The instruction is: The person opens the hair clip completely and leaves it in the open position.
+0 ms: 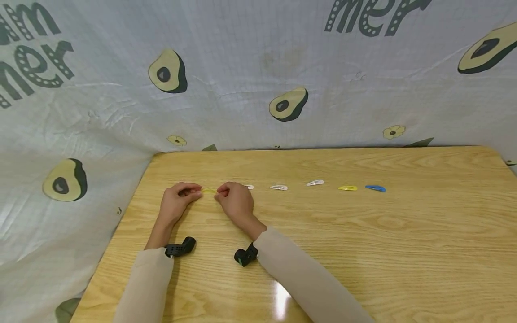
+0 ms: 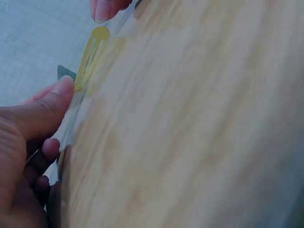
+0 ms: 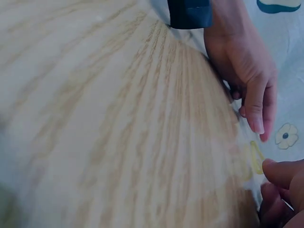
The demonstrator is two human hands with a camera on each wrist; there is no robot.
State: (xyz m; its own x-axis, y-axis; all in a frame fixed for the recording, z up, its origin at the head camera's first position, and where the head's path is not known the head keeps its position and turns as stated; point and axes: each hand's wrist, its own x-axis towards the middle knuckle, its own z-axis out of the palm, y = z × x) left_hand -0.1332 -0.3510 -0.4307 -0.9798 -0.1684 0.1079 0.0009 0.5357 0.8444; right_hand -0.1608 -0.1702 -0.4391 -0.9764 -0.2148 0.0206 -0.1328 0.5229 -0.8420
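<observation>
A yellow snap hair clip [image 1: 209,190] spans the gap between my two hands near the table's left back. My left hand [image 1: 179,199] pinches its narrow end between thumb and finger, as the left wrist view shows. At the rounded wide end, the thumb and fingertips of my right hand [image 1: 237,202] pinch the rim; the contact there is partly hidden. The clip [image 2: 92,57] casts a yellow reflection on the glossy table beside it. Just beyond my right hand, a white hair clip [image 1: 250,187] is partly covered by the knuckles.
Two more white hair clips [image 1: 278,187] [image 1: 315,182], a yellow one [image 1: 348,188] and a blue one [image 1: 375,188] lie in a row to the right. The wooden table [image 1: 363,251] meets an avocado-patterned cloth [image 1: 226,89] at its back and left edges.
</observation>
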